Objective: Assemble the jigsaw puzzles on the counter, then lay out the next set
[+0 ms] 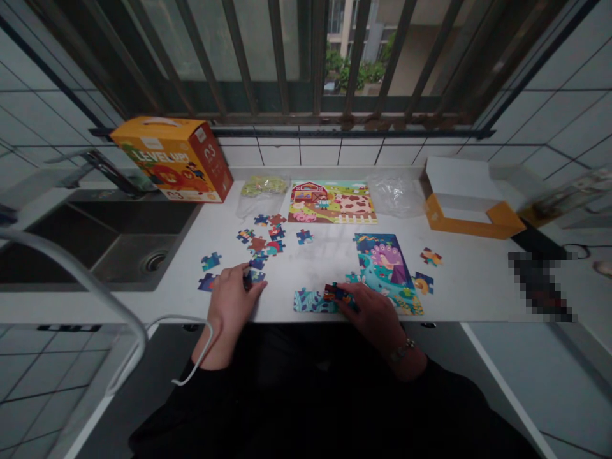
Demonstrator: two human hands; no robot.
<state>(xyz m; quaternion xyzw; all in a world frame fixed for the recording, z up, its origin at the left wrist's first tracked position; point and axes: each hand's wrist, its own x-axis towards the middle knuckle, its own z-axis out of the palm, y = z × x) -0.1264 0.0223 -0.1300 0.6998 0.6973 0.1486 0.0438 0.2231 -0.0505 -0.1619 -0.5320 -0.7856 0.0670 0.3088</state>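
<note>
Over the left-hand group of loose jigsaw pieces, my left hand rests low with its thumb spread from the fingers. Blue pieces lie by its thumb, and whether the fingertips touch one is hidden. My right hand pinches a dark jigsaw piece with orange and red on it. That piece is just over a joined strip of teal leaf-patterned pieces at the counter's front edge. Beside this hand lies a blue-green picture with a purple peacock-like figure, its lower left corner partly covered by my fingers.
Farther back lie a farm picture, clear plastic bags and an orange "LEVEL UP!" box. An open orange box stands right. More pieces lie right of the picture. A sink and white cable are left.
</note>
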